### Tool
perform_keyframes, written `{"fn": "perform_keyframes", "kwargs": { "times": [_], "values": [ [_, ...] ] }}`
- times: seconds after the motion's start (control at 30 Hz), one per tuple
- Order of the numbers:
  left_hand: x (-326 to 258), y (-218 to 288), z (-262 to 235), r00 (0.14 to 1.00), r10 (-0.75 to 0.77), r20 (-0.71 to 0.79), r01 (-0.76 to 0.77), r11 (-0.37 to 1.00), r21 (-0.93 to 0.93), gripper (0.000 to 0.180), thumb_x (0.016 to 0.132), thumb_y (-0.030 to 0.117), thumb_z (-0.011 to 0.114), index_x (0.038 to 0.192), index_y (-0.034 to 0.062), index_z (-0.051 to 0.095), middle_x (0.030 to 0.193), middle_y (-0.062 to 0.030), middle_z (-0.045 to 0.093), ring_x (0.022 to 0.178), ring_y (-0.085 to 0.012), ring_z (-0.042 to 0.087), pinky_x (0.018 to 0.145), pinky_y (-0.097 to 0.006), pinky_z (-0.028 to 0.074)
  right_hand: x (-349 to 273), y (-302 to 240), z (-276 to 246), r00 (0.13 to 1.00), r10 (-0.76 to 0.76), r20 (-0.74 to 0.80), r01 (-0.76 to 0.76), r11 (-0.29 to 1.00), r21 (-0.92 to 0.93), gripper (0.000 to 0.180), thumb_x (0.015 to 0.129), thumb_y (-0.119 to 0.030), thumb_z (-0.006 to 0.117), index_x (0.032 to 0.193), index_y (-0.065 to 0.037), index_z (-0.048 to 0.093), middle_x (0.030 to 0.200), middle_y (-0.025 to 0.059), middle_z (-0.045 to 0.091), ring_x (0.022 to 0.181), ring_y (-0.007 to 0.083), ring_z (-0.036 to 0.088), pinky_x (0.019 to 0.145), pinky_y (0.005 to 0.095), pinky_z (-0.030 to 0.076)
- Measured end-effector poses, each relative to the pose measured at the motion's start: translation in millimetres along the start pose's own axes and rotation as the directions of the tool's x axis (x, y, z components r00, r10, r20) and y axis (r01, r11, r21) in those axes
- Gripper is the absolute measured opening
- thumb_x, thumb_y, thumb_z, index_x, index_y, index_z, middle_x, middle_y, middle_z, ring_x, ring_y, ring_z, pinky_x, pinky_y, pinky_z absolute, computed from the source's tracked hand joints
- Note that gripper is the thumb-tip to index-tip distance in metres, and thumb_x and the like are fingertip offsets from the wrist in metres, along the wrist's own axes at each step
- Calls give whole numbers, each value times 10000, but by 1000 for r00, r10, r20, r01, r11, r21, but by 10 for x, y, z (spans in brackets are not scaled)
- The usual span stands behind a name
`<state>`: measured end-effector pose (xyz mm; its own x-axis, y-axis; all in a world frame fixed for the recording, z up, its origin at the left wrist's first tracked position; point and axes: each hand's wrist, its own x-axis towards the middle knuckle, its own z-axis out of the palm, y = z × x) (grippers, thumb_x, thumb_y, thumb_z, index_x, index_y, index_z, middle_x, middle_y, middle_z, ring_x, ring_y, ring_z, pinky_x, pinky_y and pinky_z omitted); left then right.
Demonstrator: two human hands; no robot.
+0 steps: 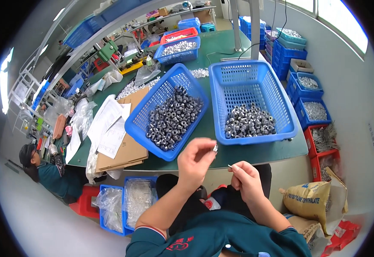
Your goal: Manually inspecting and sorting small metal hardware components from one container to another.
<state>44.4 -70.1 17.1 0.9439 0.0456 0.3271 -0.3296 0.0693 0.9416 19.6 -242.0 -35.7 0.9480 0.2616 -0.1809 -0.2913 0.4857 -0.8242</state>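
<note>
My left hand [195, 160] pinches a small silvery metal ring [215, 147] at its fingertips, just below the green table's front edge. My right hand [245, 180] holds a thin metal pin [230, 166] between thumb and fingers, its tip pointing left toward the ring. The two hands are a short gap apart. Above them stand two blue plastic baskets: the left basket [146, 112], tilted, holds many dark ring-shaped parts [174, 118]; the right basket [281, 107] holds a pile of lighter silvery rings [249, 122].
Flat cardboard [125, 156] and paper sheets [107, 126] lie at the table's left. More blue and red crates of metal parts [309, 100] stack at the right and far end. A yellow sack [304, 201] sits on the floor. Another person [52, 171] sits at the left.
</note>
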Motion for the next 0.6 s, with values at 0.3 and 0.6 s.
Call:
{"fn": "perform_keyframes", "kwargs": {
  "times": [0.3, 0.6],
  "values": [
    [1732, -773, 772, 857, -126, 500, -369, 527, 765, 228, 690, 3, 562, 858, 58, 706, 891, -180, 680, 887, -344, 652, 786, -436, 515, 52, 919, -722, 967, -215, -140, 30, 638, -769, 172, 863, -173, 647, 865, -2, 655, 606, 101, 609, 547, 143, 598, 540, 280, 469],
    [1905, -1025, 1223, 813, -386, 436, -334, 304, 892, 191, 719, 50, 656, 894, 53, 730, 982, -176, 695, 967, -342, 665, 802, -429, 544, -90, 1301, -1139, 952, -286, -111, 19, 416, -909, 151, 862, -154, 656, 856, -3, 653, 591, 75, 603, 524, 134, 582, 538, 285, 462]
  ]
}}
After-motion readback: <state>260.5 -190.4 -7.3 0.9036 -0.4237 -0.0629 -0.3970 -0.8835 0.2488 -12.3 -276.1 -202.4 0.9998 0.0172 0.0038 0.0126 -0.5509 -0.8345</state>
